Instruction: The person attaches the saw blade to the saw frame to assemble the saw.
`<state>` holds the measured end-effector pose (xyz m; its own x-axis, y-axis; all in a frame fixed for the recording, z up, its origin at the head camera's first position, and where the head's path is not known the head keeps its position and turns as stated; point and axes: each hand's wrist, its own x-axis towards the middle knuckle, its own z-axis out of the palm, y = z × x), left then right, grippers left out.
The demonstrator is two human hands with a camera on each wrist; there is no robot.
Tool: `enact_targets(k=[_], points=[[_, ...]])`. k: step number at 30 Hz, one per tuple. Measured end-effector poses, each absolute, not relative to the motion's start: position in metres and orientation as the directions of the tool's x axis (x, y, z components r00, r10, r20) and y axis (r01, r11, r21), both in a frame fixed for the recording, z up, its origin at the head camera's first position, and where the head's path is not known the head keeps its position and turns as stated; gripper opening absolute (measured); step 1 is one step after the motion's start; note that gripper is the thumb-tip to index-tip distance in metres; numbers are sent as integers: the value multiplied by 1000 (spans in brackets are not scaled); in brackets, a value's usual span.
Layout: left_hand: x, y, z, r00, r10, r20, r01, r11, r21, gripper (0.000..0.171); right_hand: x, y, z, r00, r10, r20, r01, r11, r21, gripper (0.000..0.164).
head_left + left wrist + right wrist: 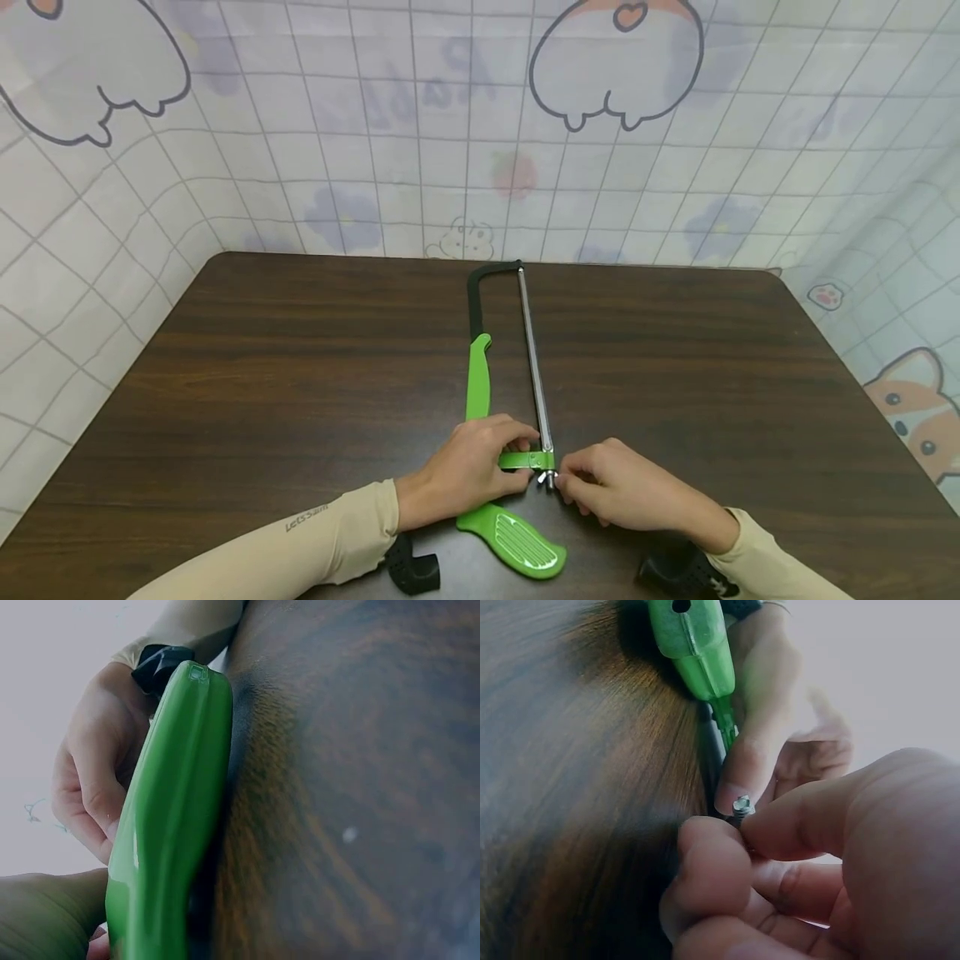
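Observation:
A hacksaw point(477, 379) lies on the table, its black front bow pointing away from me and its green handle point(517, 546) near me. The silver blade point(532, 358) runs along its right side to a green arm with a wing nut point(547, 480). My left hand point(465, 471) reaches over the frame and pinches that green arm between thumb and fingers. From the right, my right hand point(630, 492) pinches the wing nut. In the right wrist view the threaded screw end point(741, 805) pokes out between thumb and finger. The green handle fills much of the left wrist view.
The dark wood table point(300, 358) stretches out on both sides of the saw. Behind it hangs a white gridded cloth point(375, 167) with cartoon prints. Black wrist mounts point(412, 571) sit below both wrists.

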<state>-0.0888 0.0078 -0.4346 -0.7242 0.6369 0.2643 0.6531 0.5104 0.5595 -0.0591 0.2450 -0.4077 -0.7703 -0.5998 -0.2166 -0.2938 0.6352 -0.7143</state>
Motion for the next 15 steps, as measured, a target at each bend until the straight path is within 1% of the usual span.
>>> enact_targets(k=[3, 6, 9, 11, 13, 15], points=[[-89, 6, -436, -727, 628, 276, 653, 511, 559, 35, -59, 246, -409, -769, -598, -227, -283, 637, -718, 30], [-89, 0, -436, -718, 611, 332, 671, 483, 563, 35, -59, 250, -409, -773, -593, -224, -279, 636, -719, 31], [-95, -15, -435, -682, 598, 421, 720, 450, 529, 35, -61, 259, -408, -791, -579, -200, -287, 639, -714, 33], [-101, -29, -432, -655, 584, 480, 754, 462, 467, 36, -64, 267, -405, -809, -562, -174, -293, 640, -710, 33], [-109, -46, -429, -640, 564, 522, 767, 507, 392, 37, -68, 277, -402, -837, -528, -144, -294, 656, -696, 31], [-118, -66, -424, -655, 533, 535, 741, 592, 316, 39, -74, 286, -397, -875, -473, -105, -289, 684, -670, 30]])
